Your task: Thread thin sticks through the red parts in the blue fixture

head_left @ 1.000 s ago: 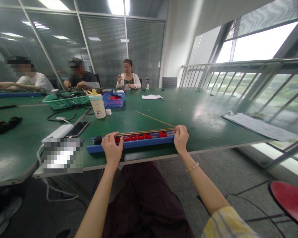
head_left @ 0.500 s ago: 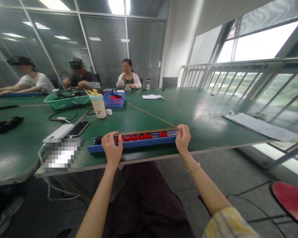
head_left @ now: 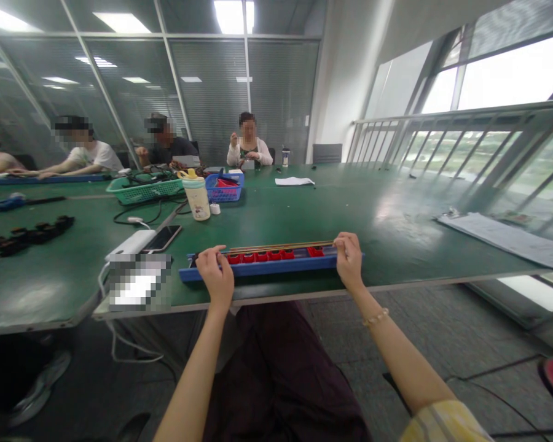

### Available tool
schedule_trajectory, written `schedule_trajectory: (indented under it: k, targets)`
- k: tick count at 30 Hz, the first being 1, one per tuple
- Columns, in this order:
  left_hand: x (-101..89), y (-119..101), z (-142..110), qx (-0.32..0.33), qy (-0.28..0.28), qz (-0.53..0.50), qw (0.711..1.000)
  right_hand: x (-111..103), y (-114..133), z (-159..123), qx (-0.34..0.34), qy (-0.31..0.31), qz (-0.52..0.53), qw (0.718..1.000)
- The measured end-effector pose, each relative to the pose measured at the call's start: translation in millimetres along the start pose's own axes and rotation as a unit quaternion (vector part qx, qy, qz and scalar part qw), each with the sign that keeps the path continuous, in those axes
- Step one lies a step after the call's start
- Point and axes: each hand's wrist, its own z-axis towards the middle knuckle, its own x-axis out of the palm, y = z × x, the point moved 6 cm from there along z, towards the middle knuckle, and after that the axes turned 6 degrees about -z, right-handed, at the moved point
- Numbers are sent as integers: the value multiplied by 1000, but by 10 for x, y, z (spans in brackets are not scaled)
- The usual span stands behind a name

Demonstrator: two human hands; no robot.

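Observation:
A long blue tray [head_left: 276, 268] lies along the near edge of the green table [head_left: 304, 209]. It holds a row of red parts [head_left: 267, 256] and some dark parts at its left end. Thin yellowish rods [head_left: 281, 247] lie along the tray's far side. My left hand [head_left: 215, 276] rests on the tray's left part, fingers curled over the parts there. My right hand [head_left: 349, 261] grips the tray's right end, fingers closed around the rods' tips.
A phone [head_left: 162, 238] on a white power bank, a blurred item and a cream bottle [head_left: 198, 196] stand left of the tray. Green [head_left: 142, 190] and blue [head_left: 225, 189] baskets sit behind. Papers [head_left: 502, 236] lie at right. Three people sit at the far side.
The single rod that angled away across the table from my right hand now lies along the tray with the others. The camera has turned slightly left; both hands stay on the tray.

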Motion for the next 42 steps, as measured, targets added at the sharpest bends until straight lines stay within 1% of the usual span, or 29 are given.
schedule_trajectory:
  k: [3,9,19,22,25,30,42]
  targets:
    - [-8,-3,0,-10,1,13,1000,15,3,-1,-5,5,-5,1000]
    - [26,-32,-7,-10,35,32,999,3,-7,-2,2,-4,-13,1000]
    - [17,-42,-16,4,20,31,999,-11,-2,7,13,-5,-7,1000]
    - [27,-40,-19,8,28,23,999,-5,7,9,11,2,-5,1000]
    - [34,-42,-20,3,37,22,999,-1,5,7,9,5,-6,1000]
    - [2,-63,-18,-10,20,41,999,3,-5,4,9,5,-4,1000]
    - [22,-91,-27,0,39,37,999,6,-66,-11,23,-5,-22,999]
